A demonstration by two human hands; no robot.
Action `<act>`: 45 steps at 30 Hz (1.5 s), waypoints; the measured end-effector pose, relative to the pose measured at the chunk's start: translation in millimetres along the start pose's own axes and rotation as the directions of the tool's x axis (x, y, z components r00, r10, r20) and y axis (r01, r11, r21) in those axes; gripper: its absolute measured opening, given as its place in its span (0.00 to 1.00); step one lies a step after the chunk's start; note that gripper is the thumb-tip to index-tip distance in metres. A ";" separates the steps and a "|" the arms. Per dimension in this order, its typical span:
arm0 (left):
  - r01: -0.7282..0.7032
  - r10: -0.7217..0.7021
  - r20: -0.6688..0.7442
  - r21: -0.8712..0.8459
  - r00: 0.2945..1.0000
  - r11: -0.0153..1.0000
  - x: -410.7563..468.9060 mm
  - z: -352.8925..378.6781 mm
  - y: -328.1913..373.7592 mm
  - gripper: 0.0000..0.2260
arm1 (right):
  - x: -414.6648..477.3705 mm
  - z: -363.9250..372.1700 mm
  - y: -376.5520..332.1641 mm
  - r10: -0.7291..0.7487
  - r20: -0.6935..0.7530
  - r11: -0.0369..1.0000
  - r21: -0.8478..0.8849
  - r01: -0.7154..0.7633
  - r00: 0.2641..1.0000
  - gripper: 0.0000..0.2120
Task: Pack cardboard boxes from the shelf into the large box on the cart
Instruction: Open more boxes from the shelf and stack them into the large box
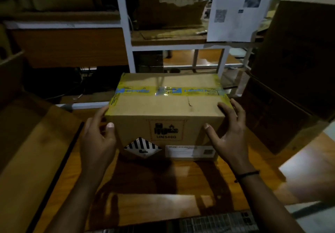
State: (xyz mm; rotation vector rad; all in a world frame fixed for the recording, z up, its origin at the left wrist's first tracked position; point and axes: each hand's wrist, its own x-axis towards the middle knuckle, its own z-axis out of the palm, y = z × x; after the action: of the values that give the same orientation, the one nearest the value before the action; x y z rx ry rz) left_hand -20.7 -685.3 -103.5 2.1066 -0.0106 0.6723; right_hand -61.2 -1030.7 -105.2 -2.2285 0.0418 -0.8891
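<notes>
I hold a sealed cardboard box [168, 109] in front of me, with yellow and blue tape across its top and hazard labels on its near face. My left hand [98, 138] grips its near left corner, thumb on the front face and fingers round the side. At the near right corner, my right hand [229, 133] grips it, thumb on the front and fingers over the top edge and right side. A large open cardboard box [27, 142] lies to the left, its flaps spread. I cannot tell whether the held box touches the wooden floor [163, 187].
A white metal shelf frame [126, 38] stands behind, with torn cardboard on its upper level and a printed paper sheet [237, 9] hanging at the right. Tall dark cardboard boxes [293, 66] stand at the right. A metal grid [217, 222] shows at the bottom edge.
</notes>
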 end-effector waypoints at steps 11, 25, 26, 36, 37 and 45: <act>0.243 -0.229 0.114 -0.124 0.967 0.962 -67.9 33.1 -35.6 0.38 | -75.5 29.7 37.7 0.098 0.035 0.994 0.044 -0.100 0.995 0.52; 0.159 -0.143 0.160 -0.091 0.977 0.983 -74.6 34.3 -27.0 0.42 | -69.4 13.1 42.1 0.096 0.178 0.991 0.070 -0.110 0.979 0.54; 0.139 -0.125 0.148 -0.090 0.981 0.986 -70.1 29.4 -25.2 0.41 | -64.7 10.5 39.6 0.060 0.153 0.997 0.047 -0.068 0.986 0.53; -0.028 0.024 0.056 0.084 0.998 0.996 -15.4 -0.1 -2.8 0.25 | -24.2 2.4 17.6 -0.077 0.138 0.990 -0.109 0.093 0.987 0.30; -0.035 0.031 0.057 0.072 0.998 0.997 -13.4 -0.5 -4.9 0.24 | -20.5 4.0 17.2 -0.074 0.132 0.989 -0.115 0.089 0.988 0.30; 0.054 -0.034 0.191 -0.097 0.981 0.994 -4.4 17.0 -16.4 0.32 | -13.1 31.2 24.9 -0.010 0.177 1.000 0.002 0.010 0.984 0.37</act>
State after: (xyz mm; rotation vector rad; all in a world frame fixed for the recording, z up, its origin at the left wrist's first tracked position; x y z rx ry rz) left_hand -12.5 -689.5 -125.7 2.0584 -0.1016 0.4341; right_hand -46.5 -1026.2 -144.3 -2.2999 -0.0534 -0.6924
